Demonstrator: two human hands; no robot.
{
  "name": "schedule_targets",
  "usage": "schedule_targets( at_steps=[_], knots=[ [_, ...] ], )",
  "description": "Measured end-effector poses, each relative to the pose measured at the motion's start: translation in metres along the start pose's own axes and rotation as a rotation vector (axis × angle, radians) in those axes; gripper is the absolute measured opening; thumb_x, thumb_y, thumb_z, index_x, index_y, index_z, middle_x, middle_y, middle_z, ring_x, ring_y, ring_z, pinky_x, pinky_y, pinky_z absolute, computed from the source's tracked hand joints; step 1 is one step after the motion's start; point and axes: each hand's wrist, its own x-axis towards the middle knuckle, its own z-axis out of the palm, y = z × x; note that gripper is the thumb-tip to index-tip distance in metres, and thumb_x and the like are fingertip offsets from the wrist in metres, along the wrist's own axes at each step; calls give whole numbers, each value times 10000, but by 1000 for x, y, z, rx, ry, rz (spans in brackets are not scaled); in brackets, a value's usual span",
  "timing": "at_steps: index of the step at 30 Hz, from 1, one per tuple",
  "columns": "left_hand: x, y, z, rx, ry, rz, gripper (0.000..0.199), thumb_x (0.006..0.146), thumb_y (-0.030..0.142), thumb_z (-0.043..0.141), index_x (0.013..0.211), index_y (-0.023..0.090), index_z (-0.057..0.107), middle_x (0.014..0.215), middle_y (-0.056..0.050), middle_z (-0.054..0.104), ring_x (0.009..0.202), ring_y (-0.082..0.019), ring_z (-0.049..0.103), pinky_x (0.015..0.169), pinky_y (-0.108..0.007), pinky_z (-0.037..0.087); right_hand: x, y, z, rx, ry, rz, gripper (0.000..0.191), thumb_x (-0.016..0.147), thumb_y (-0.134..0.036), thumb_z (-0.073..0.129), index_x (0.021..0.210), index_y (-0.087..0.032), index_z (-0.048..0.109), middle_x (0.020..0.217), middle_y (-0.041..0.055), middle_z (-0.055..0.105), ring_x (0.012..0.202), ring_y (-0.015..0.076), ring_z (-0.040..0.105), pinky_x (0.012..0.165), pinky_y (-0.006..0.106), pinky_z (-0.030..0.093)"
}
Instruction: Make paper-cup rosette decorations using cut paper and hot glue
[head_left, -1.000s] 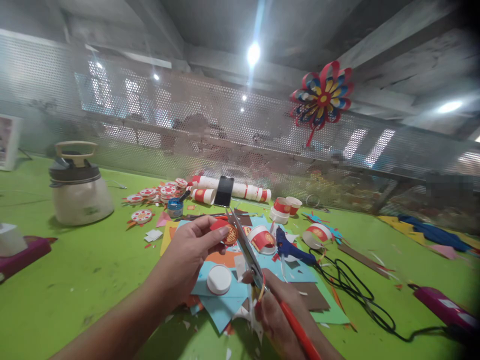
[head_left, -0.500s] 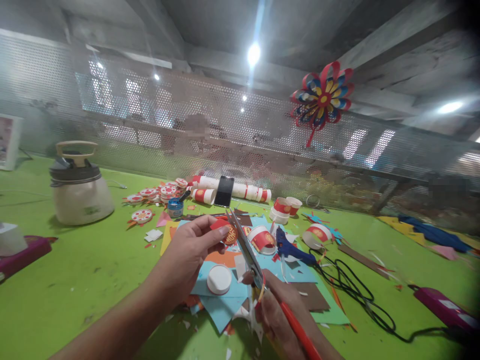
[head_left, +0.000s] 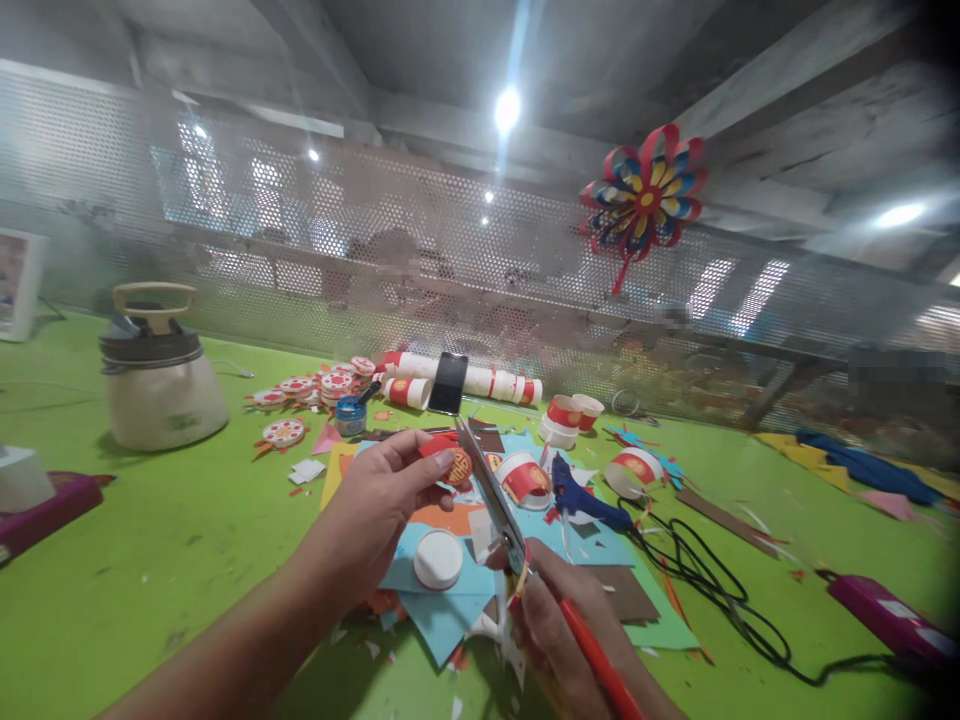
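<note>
Between thumb and fingers, my left hand (head_left: 397,490) pinches a red paper piece (head_left: 456,466) with a round gold pattern. My right hand (head_left: 559,625) is closed around red-handled scissors (head_left: 504,515), whose blades point up and away, just right of the paper piece. Below my left fingers a round white disc (head_left: 438,560) lies on light blue paper (head_left: 442,625). A cut red and white cup (head_left: 524,480) rests behind the blades.
A blue glue gun (head_left: 589,500) with a black cable lies to the right. Farther back are a phone (head_left: 449,383), a white and red tube (head_left: 480,377) and a blue jar (head_left: 350,415). A large kettle (head_left: 161,380) stands left.
The red paper piece has turned slightly in my left fingers, and its gold pattern shows more clearly. Both hands otherwise stay almost in place.
</note>
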Motion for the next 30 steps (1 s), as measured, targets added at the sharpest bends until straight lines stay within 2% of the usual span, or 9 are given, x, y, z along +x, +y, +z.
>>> schedule_targets(
  at_steps=[3,7,10,14,20,25,30],
  knots=[
    [0,0,0,8,-56,-25,219,731,308,755,772,137,625,723,-55,669,648,-168,636,518,-247,452,3,3,-1,77,22,60,582,840,-706,453,994,-164,598,602,-25,454,483,85,396,437,200,314],
    [0,-2,0,34,-98,-27,202,781,303,715,798,141,595,667,-46,675,523,-95,543,505,-217,409,7,1,-3,217,70,153,603,816,-721,473,1013,-165,595,600,-22,485,496,92,439,477,210,379],
    [-1,-3,1,41,-130,-34,171,803,290,692,807,147,599,631,-23,656,517,-76,484,509,-201,367,9,-2,-6,255,37,167,619,792,-726,508,1017,-157,603,632,-9,513,529,104,475,519,230,423],
    [-1,-5,0,70,-175,-63,168,812,301,675,759,156,610,608,-11,634,504,-76,452,503,-215,327,11,1,-7,195,-4,164,637,808,-743,450,1028,-164,602,643,15,538,521,123,497,522,261,433],
    [-1,-5,-1,102,-133,-55,203,755,331,724,713,151,641,602,0,589,519,-85,442,502,-226,298,7,2,-4,142,-43,137,612,803,-744,445,1055,-210,608,648,25,528,544,159,492,509,285,419],
    [-3,-3,0,111,-120,-44,181,763,326,719,741,152,676,644,-2,583,580,-96,454,565,-231,336,3,-5,-5,28,-55,69,653,836,-732,400,1096,-176,624,694,46,547,612,162,513,563,292,435],
    [-3,-3,-2,157,-132,-38,196,775,352,708,734,161,700,636,-1,556,581,-104,417,557,-241,321,1,-5,-4,50,-37,76,653,839,-717,426,1106,-152,617,714,46,564,634,151,533,578,270,444]
  ],
)
